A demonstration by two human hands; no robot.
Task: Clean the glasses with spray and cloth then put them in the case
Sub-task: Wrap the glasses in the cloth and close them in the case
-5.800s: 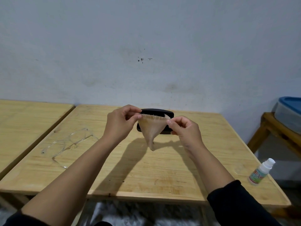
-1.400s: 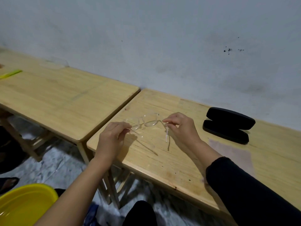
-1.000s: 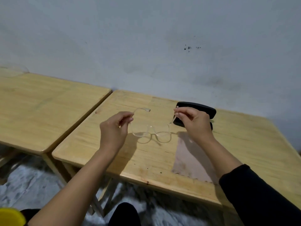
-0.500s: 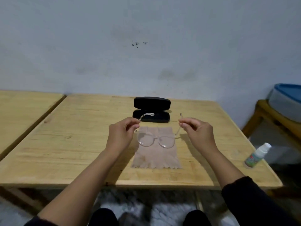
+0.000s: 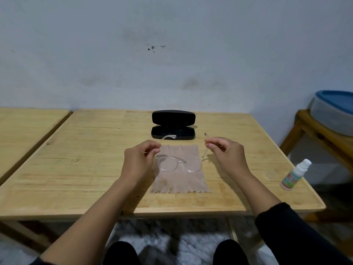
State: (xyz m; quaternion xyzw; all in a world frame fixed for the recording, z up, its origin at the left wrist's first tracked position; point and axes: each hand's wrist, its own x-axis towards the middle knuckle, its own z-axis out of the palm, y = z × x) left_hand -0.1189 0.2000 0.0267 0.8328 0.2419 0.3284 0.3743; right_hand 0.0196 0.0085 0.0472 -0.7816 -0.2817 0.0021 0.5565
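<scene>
Glasses (image 5: pixel 180 163): clear, thin-framed, temples unfolded, lenses facing you, held low over the upper part of the cloth (image 5: pixel 179 180); whether the rims touch it cannot be told. Your left hand (image 5: pixel 138 162) pinches the left temple between thumb and fingertips; your right hand (image 5: pixel 225 154) pinches the right temple likewise. Judgement: light, springy, fragile at the hinges, slick on the lenses. Keep your hold on the temples or the rim edge and stay off the lens faces. Cloth: soft, flat on the table (image 5: pixel 76 169), will bunch if dragged. Case (image 5: pixel 173 124): open, behind the cloth. Spray bottle (image 5: pixel 294 177): at the table's right edge, well apart, untouched.
</scene>
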